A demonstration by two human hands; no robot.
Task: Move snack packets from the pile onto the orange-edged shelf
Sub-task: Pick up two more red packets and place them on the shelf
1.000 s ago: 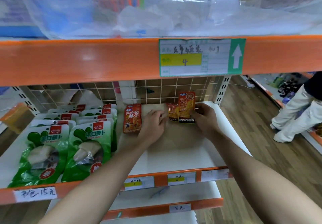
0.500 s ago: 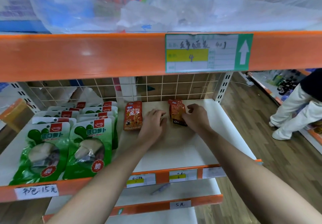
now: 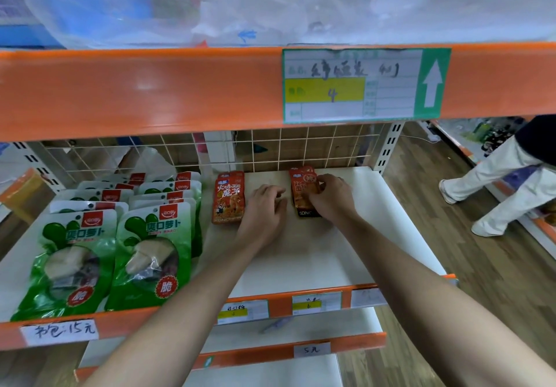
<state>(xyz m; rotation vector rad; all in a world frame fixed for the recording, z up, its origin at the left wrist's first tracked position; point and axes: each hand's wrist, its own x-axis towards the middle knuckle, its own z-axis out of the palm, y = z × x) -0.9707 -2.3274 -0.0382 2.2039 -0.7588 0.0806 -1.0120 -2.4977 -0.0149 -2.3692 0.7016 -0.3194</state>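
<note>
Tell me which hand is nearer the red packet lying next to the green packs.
Left. The left hand rests just right of that red packet; the right hand is farther right, holding a second red packet.

Wooden plank floor [image 3: 436, 221], white wire-grid back panel [image 3: 307, 149].

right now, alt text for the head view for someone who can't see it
The right hand grips a red snack packet at the back of the orange-edged shelf, the left hand resting on the board beside it. A second red packet lies further left, next to rows of green packets.
</note>
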